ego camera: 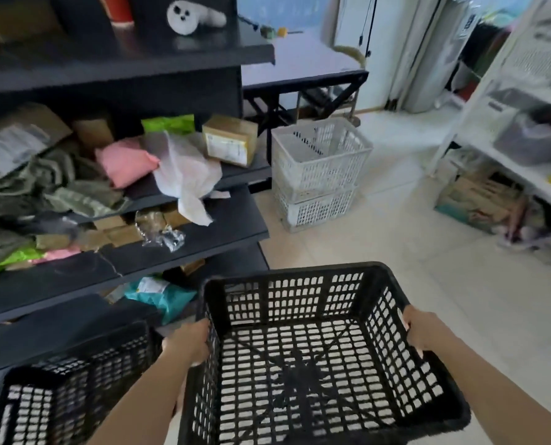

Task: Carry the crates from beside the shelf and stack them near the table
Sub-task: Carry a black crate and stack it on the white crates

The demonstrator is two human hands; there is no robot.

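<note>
I hold an empty black lattice crate [316, 358] in front of me, above the pale floor. My left hand [189, 343] grips its left rim and my right hand [423, 332] grips its right rim. A second black crate [65, 393] stands at the lower left, beside the dark shelf [184, 239]. Two white lattice crates [316, 171] are stacked one on the other by the dark table [303, 64], straight ahead.
The dark shelf on the left is full of parcels, bags and cloth. A white rack [524, 101] with boxes and bins lines the right side. Pale tiled floor [396, 245] runs between them up to the white stack.
</note>
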